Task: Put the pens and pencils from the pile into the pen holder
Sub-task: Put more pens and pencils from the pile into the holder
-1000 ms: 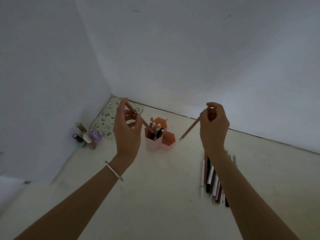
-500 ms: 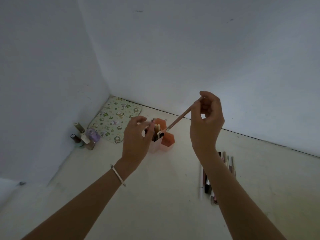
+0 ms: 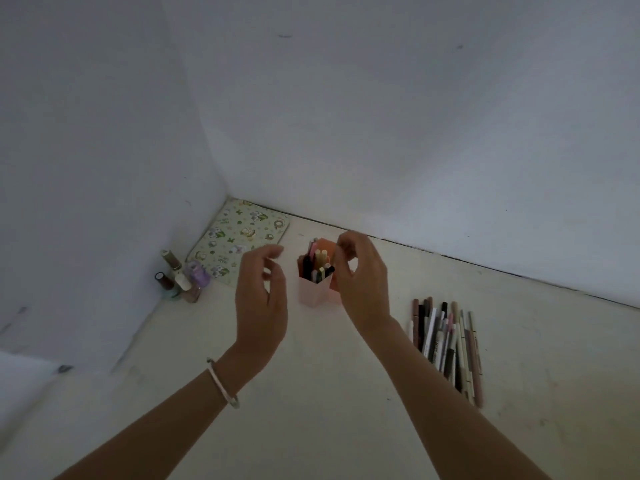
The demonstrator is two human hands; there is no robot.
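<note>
pen holder (image 3: 313, 294) beside relaxed, empty left hand (image 3: 261, 306).

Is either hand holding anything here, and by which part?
Left hand: nothing, fingers relaxed. Right hand: fingers curled above the pink-and-orange hexagonal plastic pen holder; any pen pinched there cannot be told.

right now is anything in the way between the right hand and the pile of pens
Nothing visible. The right hand hovers at the pen holder; the pile lies to its right, with only bare surface between them.
</note>
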